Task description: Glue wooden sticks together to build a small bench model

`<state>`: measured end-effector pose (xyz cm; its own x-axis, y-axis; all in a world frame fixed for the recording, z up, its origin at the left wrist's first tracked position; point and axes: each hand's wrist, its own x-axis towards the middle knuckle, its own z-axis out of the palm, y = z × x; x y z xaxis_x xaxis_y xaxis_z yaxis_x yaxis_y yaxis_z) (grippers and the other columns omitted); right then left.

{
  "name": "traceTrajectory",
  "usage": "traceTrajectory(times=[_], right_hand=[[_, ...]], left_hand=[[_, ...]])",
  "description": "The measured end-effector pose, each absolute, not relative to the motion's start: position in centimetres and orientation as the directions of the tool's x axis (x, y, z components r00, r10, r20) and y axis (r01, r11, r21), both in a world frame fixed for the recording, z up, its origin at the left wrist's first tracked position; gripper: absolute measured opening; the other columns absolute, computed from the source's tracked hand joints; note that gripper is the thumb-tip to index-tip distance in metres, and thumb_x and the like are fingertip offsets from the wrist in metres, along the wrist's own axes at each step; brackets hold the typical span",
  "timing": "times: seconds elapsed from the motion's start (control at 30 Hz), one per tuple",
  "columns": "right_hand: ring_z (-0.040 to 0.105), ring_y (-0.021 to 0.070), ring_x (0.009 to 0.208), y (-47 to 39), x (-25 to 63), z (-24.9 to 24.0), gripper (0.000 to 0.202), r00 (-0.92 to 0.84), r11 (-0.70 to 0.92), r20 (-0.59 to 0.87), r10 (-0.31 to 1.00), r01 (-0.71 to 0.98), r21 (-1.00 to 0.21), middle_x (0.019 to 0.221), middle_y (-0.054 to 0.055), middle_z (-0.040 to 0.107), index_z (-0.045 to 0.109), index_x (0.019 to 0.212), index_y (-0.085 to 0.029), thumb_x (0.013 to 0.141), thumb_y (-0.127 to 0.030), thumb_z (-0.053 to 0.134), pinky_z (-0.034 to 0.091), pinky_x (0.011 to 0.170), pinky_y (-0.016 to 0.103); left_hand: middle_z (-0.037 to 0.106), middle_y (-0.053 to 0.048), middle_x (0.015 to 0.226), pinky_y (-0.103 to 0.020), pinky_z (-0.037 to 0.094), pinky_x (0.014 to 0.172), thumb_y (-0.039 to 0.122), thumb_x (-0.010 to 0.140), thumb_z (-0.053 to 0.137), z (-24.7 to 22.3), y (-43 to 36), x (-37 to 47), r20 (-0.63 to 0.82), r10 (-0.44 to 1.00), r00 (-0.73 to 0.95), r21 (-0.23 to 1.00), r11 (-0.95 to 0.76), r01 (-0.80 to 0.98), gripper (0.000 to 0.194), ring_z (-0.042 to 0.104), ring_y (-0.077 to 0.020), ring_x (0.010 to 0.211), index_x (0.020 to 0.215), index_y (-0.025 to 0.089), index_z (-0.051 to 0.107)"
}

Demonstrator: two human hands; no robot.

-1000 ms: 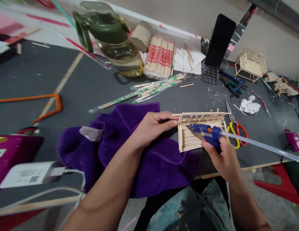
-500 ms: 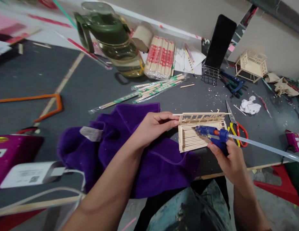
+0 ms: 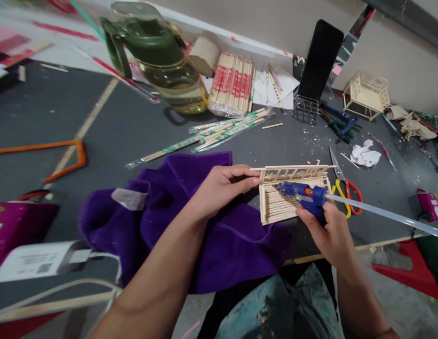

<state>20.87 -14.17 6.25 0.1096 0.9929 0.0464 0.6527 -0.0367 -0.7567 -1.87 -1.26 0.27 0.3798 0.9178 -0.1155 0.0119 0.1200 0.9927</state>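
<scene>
R hand [image 3: 326,228] grips blue glue gun [image 3: 312,197]; vs 0.5 s ago, nozzle's shifted L, now nearer L end of stick base [image 3: 278,207] on counter [image 3: 134,127]. L hand [image 3: 227,186] unchanged, pinching L end of stick railing [image 3: 292,167] along base's far edge.

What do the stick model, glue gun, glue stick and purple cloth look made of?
Stick model: likely bare wood or bamboo; pale tan, matte, unpainted-looking.
Glue gun: probably moulded plastic; solid blue, smooth body.
Glue stick: likely hot-melt polymer; translucent, whitish, smooth rod.
Purple cloth: soft fabric, matte, loosely folded; fibre type can't be told.
</scene>
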Motion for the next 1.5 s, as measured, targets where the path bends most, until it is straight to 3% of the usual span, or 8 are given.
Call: traceTrajectory(times=[0.63,1.0,1.5], right_hand=[[0.07,0.0285,0.121,-13.1,19.7,5.7,0.036,0.024,0.035,0.063,0.998,0.623,-0.781,0.126,0.011,0.076,0.065,0.128,-0.023,0.099,-0.043,0.058,0.059,0.1,0.04],[0.072,0.031,0.118,-13.2,19.8,5.1,0.039,0.025,0.073,0.117,0.993,0.646,-0.76,0.12,0.016,0.077,0.065,0.124,-0.02,0.1,-0.048,0.055,0.058,0.1,0.044],[0.072,0.0304,0.117,-13.5,20.4,5.7,0.035,0.053,0.013,0.066,0.996,0.676,-0.737,0.12,0.014,0.077,0.066,0.124,-0.022,0.099,-0.044,0.056,0.058,0.101,0.043]], left_hand=[[0.082,-0.008,0.093,-0.028,0.057,0.081,0.05,0.071,0.088,0.2,-1.1,-2.1,-0.12,0.914,0.388,0.993,0.107,0.056,0.034,0.073,-0.0192,0.084,0.091,0.023,0.086],[0.082,-0.008,0.095,-0.031,0.059,0.083,0.052,0.068,0.09,0.4,-1.2,-2.1,-0.129,0.92,0.369,0.991,0.111,0.069,0.036,0.073,-0.0205,0.085,0.09,0.023,0.086],[0.082,-0.008,0.099,-0.03,0.059,0.086,0.054,0.069,0.089,0.5,-1.2,-2.1,-0.127,0.919,0.374,0.991,0.102,0.088,0.039,0.074,-0.0216,0.088,0.093,0.023,0.086]])
